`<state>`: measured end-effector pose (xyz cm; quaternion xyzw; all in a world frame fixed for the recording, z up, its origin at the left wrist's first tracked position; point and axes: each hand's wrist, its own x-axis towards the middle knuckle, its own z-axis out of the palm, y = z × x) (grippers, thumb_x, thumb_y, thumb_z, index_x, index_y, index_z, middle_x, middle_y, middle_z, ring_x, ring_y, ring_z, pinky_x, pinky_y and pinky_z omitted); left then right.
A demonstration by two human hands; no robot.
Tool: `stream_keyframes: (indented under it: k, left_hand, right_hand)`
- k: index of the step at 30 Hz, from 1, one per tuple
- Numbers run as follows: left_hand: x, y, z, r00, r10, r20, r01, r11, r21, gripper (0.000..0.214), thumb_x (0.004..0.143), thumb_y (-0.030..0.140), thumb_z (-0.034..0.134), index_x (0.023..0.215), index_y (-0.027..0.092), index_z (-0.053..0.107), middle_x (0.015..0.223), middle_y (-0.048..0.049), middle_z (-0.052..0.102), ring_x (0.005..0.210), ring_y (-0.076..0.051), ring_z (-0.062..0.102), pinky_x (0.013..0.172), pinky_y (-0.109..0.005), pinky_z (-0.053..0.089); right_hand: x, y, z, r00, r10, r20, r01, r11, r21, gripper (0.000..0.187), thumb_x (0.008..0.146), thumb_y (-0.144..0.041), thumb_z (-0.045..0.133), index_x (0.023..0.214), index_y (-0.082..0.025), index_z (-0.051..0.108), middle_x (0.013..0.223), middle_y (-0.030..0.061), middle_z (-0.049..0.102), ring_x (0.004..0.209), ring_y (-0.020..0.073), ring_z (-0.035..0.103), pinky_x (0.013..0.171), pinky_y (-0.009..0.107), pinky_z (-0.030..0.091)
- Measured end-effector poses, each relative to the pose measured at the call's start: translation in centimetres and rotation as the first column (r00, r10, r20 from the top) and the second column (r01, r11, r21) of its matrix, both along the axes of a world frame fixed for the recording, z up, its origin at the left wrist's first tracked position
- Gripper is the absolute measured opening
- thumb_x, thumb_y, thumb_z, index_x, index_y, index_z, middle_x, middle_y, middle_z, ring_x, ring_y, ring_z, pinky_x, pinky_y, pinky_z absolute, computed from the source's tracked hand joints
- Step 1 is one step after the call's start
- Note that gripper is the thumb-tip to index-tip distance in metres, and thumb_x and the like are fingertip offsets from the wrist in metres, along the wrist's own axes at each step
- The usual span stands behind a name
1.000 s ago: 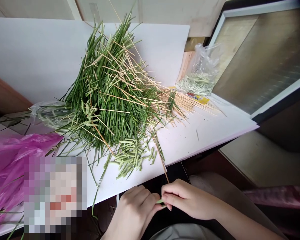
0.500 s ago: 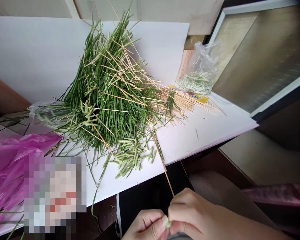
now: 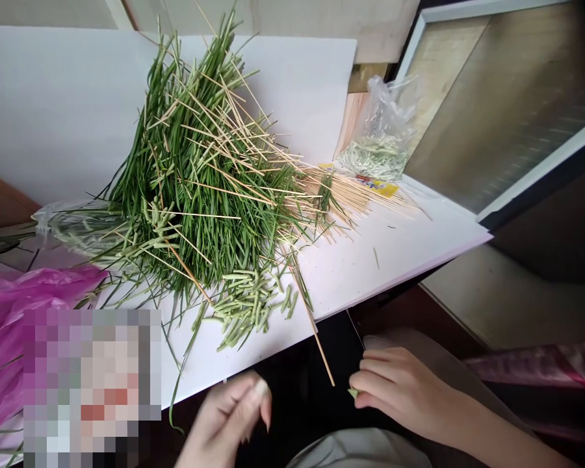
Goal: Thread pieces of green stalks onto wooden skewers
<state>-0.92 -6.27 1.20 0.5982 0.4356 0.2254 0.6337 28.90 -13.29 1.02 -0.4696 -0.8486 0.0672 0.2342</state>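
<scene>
My right hand (image 3: 402, 390) is closed in a pinch on a small green stem piece (image 3: 353, 392), low in front of the white board's (image 3: 400, 250) near edge. My left hand (image 3: 227, 416) hovers apart from it to the left, fingers loosely curled with nothing visible in them. A bamboo skewer (image 3: 322, 354) juts over the board's edge between the hands. On the board lie a big pile of long green chive-like stalks (image 3: 195, 162) mixed with skewers, and a small heap of cut stem pieces (image 3: 246, 305).
A clear plastic bag (image 3: 383, 140) of pale stems sits at the back right beside a bundle of skewers (image 3: 355, 195). A pink plastic bag (image 3: 24, 305) lies at the left. A framed panel (image 3: 507, 110) leans at the right.
My hands, which were pressed together on a stem piece, have come apart. The left hand moved left and loosened; the right keeps the green piece.
</scene>
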Motion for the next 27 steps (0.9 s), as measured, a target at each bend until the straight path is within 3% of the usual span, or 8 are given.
stream_keyframes:
  k: [2, 4, 6, 9, 13, 17, 23, 27]
  left_hand:
    - [0.3, 3.2, 2.0, 0.982, 0.131, -0.135, -0.061, 0.901, 0.43, 0.048, 0.1, 0.059, 0.057, 0.075, 0.02, 0.069, 0.07, -0.0028, 0.061, 0.068, -0.018, 0.054, 0.068, -0.03, 0.041]
    - [0.8, 6.3, 2.9, 0.937, 0.285, -0.204, -0.036, 0.658, 0.752, 0.037, 0.102, 0.048, 0.057, 0.085, 0.02, 0.074, 0.083, -0.0063, 0.07, 0.082, -0.023, 0.06, 0.079, -0.034, 0.044]
    - [1.4, 9.0, 2.5, 0.884, 0.389, -0.261, 0.064, 0.452, 0.89, 0.034, 0.105, 0.042, 0.053, 0.1, 0.018, 0.077, 0.091, -0.0098, 0.072, 0.086, -0.027, 0.059, 0.081, -0.038, 0.046]
    - [2.0, 11.3, 1.2, 0.798, 0.478, -0.368, 0.23, 0.323, 0.918, 0.038, 0.106, 0.039, 0.05, 0.123, 0.017, 0.075, 0.107, -0.0155, 0.071, 0.096, -0.034, 0.059, 0.087, -0.047, 0.048]
    - [2.6, 8.7, 0.9, 0.847, 0.432, -0.309, 0.166, 0.337, 0.927, 0.035, 0.106, 0.038, 0.052, 0.13, 0.018, 0.068, 0.121, -0.0164, 0.068, 0.109, -0.035, 0.061, 0.097, -0.052, 0.05]
    - [3.8, 1.9, 1.0, 0.963, -0.02, -0.269, 0.241, 0.51, 0.826, 0.028, 0.103, 0.046, 0.059, 0.116, 0.022, 0.065, 0.102, -0.0067, 0.074, 0.089, -0.022, 0.071, 0.078, -0.032, 0.058]
    - [4.5, -1.8, -0.3, 0.958, -0.147, -0.248, 0.288, 0.439, 0.851, 0.027, 0.107, 0.027, 0.051, 0.089, 0.02, 0.068, 0.074, -0.0031, 0.068, 0.064, -0.016, 0.066, 0.058, -0.025, 0.052]
    - [3.0, -0.4, 0.4, 0.974, -0.143, -0.176, 0.222, 0.448, 0.866, 0.016, 0.106, 0.023, 0.055, 0.097, 0.021, 0.068, 0.078, -0.0023, 0.071, 0.065, -0.015, 0.066, 0.06, -0.024, 0.052]
  right_hand:
    - [-0.9, 0.3, 0.0, 0.998, -0.037, -0.042, 0.029, 0.984, -0.174, 0.038, 0.111, -0.024, 0.051, 0.077, -0.019, 0.065, 0.067, 0.0001, 0.064, 0.059, 0.015, 0.056, 0.055, 0.029, 0.033]
    - [-2.2, 0.5, 0.5, 0.994, -0.071, -0.088, 0.036, 0.935, -0.353, 0.016, 0.105, -0.016, 0.06, 0.094, -0.02, 0.071, 0.081, 0.0011, 0.073, 0.07, 0.0169, 0.066, 0.063, 0.027, 0.041]
    - [-3.4, 0.7, 1.1, 0.988, -0.103, -0.119, 0.035, 0.882, -0.47, 0.022, 0.103, -0.013, 0.06, 0.119, -0.024, 0.069, 0.093, 0.0022, 0.077, 0.083, 0.0203, 0.071, 0.072, 0.027, 0.046]
    - [-4.8, 0.9, 1.9, 0.983, -0.135, -0.125, 0.042, 0.827, -0.56, 0.036, 0.107, -0.018, 0.05, 0.142, -0.028, 0.057, 0.093, 0.0038, 0.075, 0.087, 0.0243, 0.072, 0.076, 0.029, 0.048]
    - [-5.3, 1.1, 2.2, 0.963, -0.183, -0.198, 0.0, 0.733, -0.68, 0.039, 0.109, -0.025, 0.043, 0.147, -0.029, 0.049, 0.089, 0.0027, 0.068, 0.085, 0.0237, 0.066, 0.077, 0.03, 0.047]
    - [-5.1, 1.2, 2.3, 0.858, -0.283, -0.429, -0.179, 0.619, -0.765, 0.041, 0.113, -0.041, 0.037, 0.151, -0.028, 0.039, 0.092, 0.001, 0.061, 0.081, 0.0195, 0.057, 0.08, 0.03, 0.045]
    - [-5.1, 1.6, 2.3, 0.73, -0.321, -0.603, -0.429, 0.472, -0.77, 0.061, 0.109, -0.066, 0.035, 0.153, -0.024, 0.037, 0.084, -0.0036, 0.051, 0.074, 0.0151, 0.047, 0.074, 0.027, 0.042]
    - [-4.9, 1.9, 2.0, 0.779, -0.286, -0.559, -0.408, 0.446, -0.797, 0.041, 0.113, -0.051, 0.04, 0.113, -0.018, 0.064, 0.07, -0.0061, 0.049, 0.062, 0.0112, 0.042, 0.062, 0.023, 0.036]
